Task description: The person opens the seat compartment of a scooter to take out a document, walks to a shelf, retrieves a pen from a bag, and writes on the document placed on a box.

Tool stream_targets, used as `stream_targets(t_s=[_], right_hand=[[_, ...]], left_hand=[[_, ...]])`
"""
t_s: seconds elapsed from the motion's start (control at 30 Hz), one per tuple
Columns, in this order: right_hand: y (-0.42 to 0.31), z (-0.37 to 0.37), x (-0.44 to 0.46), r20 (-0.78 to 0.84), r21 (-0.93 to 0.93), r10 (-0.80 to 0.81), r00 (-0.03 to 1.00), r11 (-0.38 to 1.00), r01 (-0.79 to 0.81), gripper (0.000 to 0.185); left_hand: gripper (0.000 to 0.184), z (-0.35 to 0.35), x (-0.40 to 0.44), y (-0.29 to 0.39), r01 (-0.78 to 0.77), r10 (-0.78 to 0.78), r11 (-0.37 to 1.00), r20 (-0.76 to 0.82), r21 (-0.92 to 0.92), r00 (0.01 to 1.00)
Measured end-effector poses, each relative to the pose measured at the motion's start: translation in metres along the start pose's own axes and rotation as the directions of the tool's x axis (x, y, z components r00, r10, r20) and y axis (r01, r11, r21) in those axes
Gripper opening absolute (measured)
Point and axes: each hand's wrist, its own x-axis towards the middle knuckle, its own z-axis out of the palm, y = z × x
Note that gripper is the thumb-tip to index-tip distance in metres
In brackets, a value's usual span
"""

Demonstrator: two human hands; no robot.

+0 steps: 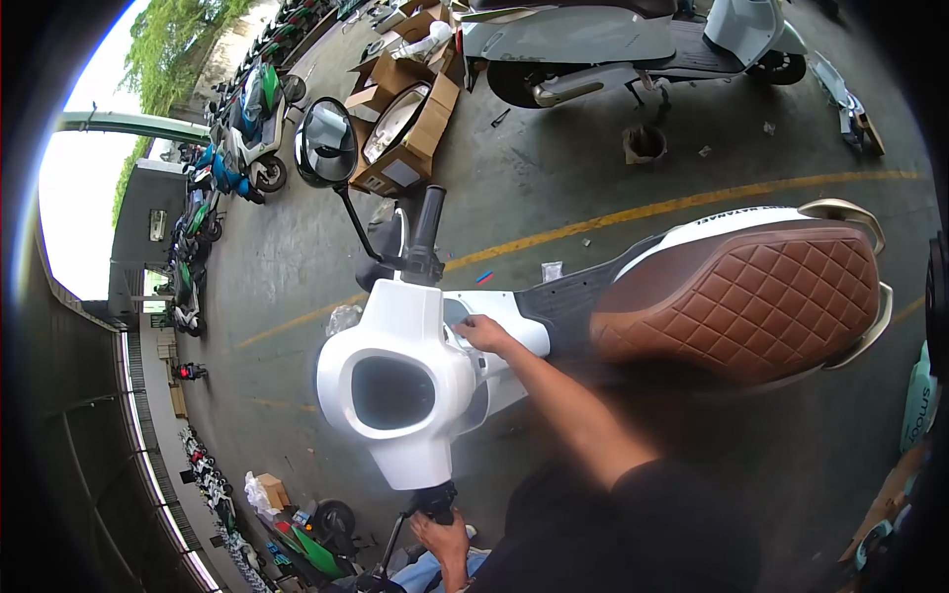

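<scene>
White scooter (410, 321), one; left hand (445, 542) at handlebar (433, 498), right hand (481, 333) at panel (509, 314).

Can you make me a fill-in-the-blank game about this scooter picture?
1. The quilted seat of the near scooter is colored ____.
2. The long line painted on the floor is ____.
3. A round ____ on a black stem stands beside the handlebar grip.
4. The hand nearer the seat is the person's ____ one.

Missing words: brown; yellow; mirror; right.
</scene>
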Motion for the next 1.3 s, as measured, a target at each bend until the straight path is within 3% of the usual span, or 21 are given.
stream_targets(t_s=[0.1,0.17,0.2,0.27,0.3,0.33,0.4,0.43,0.53,0.57,0.67,0.7,0.73,0.77,0.83,0.87,0.93,1.03,1.13,1.2,1.3], right_hand=[[0.005,0.030,0.037,0.105,-0.039,0.067,0.992,0.997,-0.063,0.057],[0.011,0.042,0.053,0.156,-0.225,-0.133,0.979,0.960,0.166,0.053],[-0.002,0.037,0.047,0.169,-0.229,-0.118,0.979,0.961,0.155,0.053],[-0.033,0.016,0.028,0.334,-0.438,-0.059,0.941,0.874,0.210,0.048],[-0.050,0.005,0.018,0.336,-0.469,-0.021,0.942,0.863,0.187,0.046],[-0.046,0.004,0.019,0.331,-0.477,-0.005,0.944,0.862,0.171,0.046],[-0.047,-0.004,0.020,0.410,-0.566,-0.146,0.900,0.733,0.377,0.045],[-0.047,-0.007,0.021,0.442,-0.592,-0.108,0.891,0.712,0.379,0.043],[-0.047,-0.010,0.029,0.468,-0.422,-0.186,0.864,0.812,0.404,0.042],[-0.047,-0.005,0.028,0.485,-0.410,-0.185,0.855,0.815,0.409,0.042],[-0.049,-0.004,0.027,0.425,-0.396,-0.192,0.884,0.839,0.373,0.039],[-0.032,0.004,0.032,0.351,-0.324,-0.358,0.865,0.821,0.471,0.036],[-0.014,0.015,0.040,0.352,-0.323,-0.356,0.866,0.822,0.469,0.036],[0.010,0.028,0.056,0.328,-0.229,-0.170,0.929,0.940,0.253,0.036],[0.009,0.029,0.065,0.328,-0.126,0.019,0.944,0.992,0.023,0.036],[-0.005,0.018,0.063,0.368,-0.228,0.128,0.921,0.973,-0.044,0.035],[-0.005,0.006,0.066,0.307,-0.425,0.042,0.951,0.900,0.097,0.038],[-0.003,0.000,0.085,0.245,-0.553,0.062,0.968,0.828,0.087,0.047],[0.048,0.027,0.128,0.485,-0.314,0.047,0.873,0.941,0.124,0.053],[0.073,0.046,0.156,0.608,-0.036,0.245,0.755,0.959,-0.283,0.057],[0.043,0.026,0.149,0.455,-0.170,0.282,0.845,0.958,-0.229,0.061]], left_hand=[[0.073,-0.010,-0.002,-0.006,0.076,-0.069,0.996,0.123,-0.049,0.990],[0.071,-0.008,-0.001,-0.008,0.019,-0.016,0.999,0.127,-0.028,0.992],[0.071,-0.008,-0.001,-0.003,0.035,-0.031,0.999,0.139,-0.025,0.990],[0.058,-0.008,-0.001,0.007,-0.012,0.009,0.994,-0.023,-0.109,1.000],[0.057,0.001,-0.001,-0.005,-0.107,0.102,0.990,-0.055,-0.089,0.993],[0.057,0.006,-0.005,-0.017,-0.105,0.102,0.990,-0.038,-0.096,0.994],[0.062,0.007,-0.003,-0.007,-0.029,0.025,0.993,-0.037,-0.118,0.999],[0.067,0.004,-0.001,-0.006,-0.125,0.123,0.986,-0.022,-0.114,0.992],[0.067,0.001,-0.004,0.001,-0.069,0.066,0.990,-0.028,-0.120,0.997],[0.065,0.005,-0.007,0.001,-0.050,0.040,0.991,-0.086,-0.122,0.996],[0.064,0.005,-0.007,-0.002,-0.063,0.061,0.995,-0.037,-0.078,0.997],[0.065,0.004,-0.007,0.004,-0.036,0.031,0.995,-0.059,-0.093,0.998],[0.065,0.000,-0.008,0.008,-0.035,0.030,0.995,-0.057,-0.091,0.998],[0.064,-0.002,-0.006,0.011,-0.033,0.029,0.994,-0.038,-0.103,0.999],[0.064,-0.003,-0.002,0.015,-0.030,0.027,0.993,-0.028,-0.115,0.999],[0.065,-0.002,-0.002,0.017,-0.028,0.023,0.993,-0.037,-0.116,0.999],[0.067,-0.001,-0.004,0.008,-0.014,0.009,0.994,-0.050,-0.108,0.999],[0.070,0.008,-0.009,-0.007,-0.058,0.058,0.996,-0.008,-0.071,0.998],[0.072,0.002,-0.005,0.000,-0.053,0.054,0.993,0.014,-0.106,0.998],[0.072,0.007,-0.009,-0.002,-0.060,0.058,0.996,-0.037,-0.063,0.998],[0.073,0.004,-0.007,-0.004,-0.071,0.071,0.996,0.004,-0.048,0.997]])
